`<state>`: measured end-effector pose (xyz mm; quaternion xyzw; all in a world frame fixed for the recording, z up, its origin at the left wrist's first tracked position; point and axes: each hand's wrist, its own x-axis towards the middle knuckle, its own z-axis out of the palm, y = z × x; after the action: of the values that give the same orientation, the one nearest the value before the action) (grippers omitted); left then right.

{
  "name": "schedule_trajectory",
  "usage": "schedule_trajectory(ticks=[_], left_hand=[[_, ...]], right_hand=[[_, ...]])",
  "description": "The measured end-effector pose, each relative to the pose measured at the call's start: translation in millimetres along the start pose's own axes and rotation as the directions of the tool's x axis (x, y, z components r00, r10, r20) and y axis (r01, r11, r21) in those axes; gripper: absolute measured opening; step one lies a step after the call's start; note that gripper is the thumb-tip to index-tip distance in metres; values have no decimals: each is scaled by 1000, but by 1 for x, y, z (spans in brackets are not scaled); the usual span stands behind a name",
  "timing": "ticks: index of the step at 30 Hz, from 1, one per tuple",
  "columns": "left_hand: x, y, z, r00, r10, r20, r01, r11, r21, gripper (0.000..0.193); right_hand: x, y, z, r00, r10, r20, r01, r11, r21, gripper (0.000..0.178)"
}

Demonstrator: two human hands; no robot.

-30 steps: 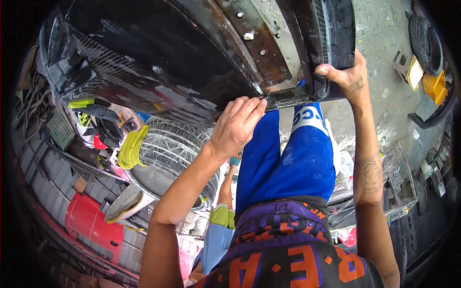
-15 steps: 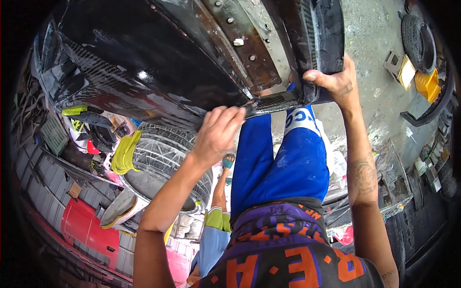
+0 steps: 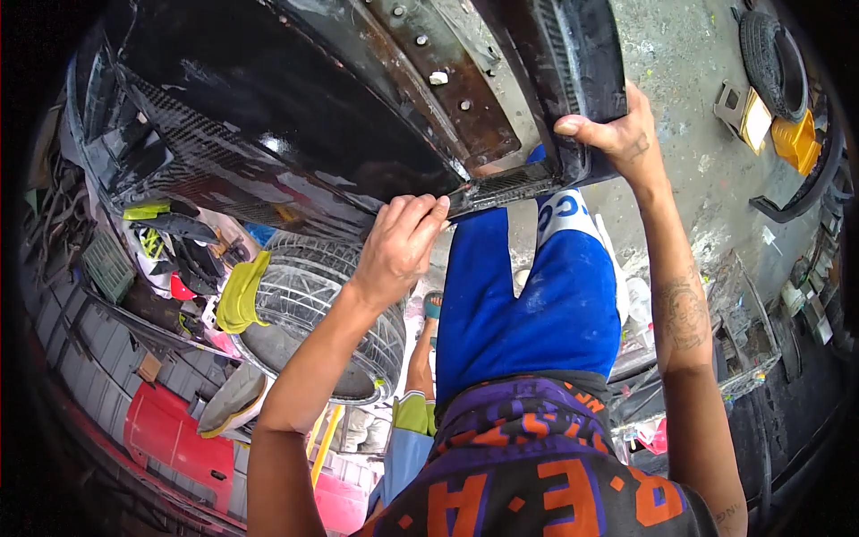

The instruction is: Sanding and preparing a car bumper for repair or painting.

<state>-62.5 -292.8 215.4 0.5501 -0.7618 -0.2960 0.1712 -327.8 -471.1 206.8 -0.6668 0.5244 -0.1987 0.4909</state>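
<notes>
A large black car body part (image 3: 295, 116) with patches of carbon-fibre weave and whitish scuffs fills the upper left. A narrow strip along its near edge joins an upright arm (image 3: 573, 80) on the right. My left hand (image 3: 394, 251) is closed at the near edge, its fingers bent and pressed together against the strip's left end. Whatever lies under those fingertips is hidden. My right hand (image 3: 626, 139) grips the lower end of the upright arm, thumb on the near face and the other fingers hidden behind.
A brown metal strip with bolts (image 3: 465, 107) lies beyond the part. At left, a tyre (image 3: 304, 277) carries a yellow-green cloth (image 3: 240, 295); a red panel (image 3: 179, 438) is below it. Another tyre (image 3: 761, 63) and a yellow plastic piece (image 3: 796, 148) lie at right. Another person's leg (image 3: 420, 358) shows below.
My left hand has shifted slightly along the near edge, and its fingers have bent more tightly. My right hand keeps its grip. The whole view has shifted a little.
</notes>
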Motion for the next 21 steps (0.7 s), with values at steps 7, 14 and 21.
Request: schedule_trajectory(ticks=[7, 14, 21], left_hand=[[12, 15, -5, 984, -110, -138, 107, 994, -31, 36], [-10, 21, -19, 988, -139, -69, 143, 988, 51, 49], [-5, 5, -3, 999, -32, -10, 33, 998, 62, 49]], right_hand=[[5, 2, 0, 997, -77, -13, 78, 993, 91, 65], [1, -1, 4, 998, -60, -16, 62, 989, 137, 65], [-4, 2, 7, 980, -164, -113, 168, 985, 24, 55]])
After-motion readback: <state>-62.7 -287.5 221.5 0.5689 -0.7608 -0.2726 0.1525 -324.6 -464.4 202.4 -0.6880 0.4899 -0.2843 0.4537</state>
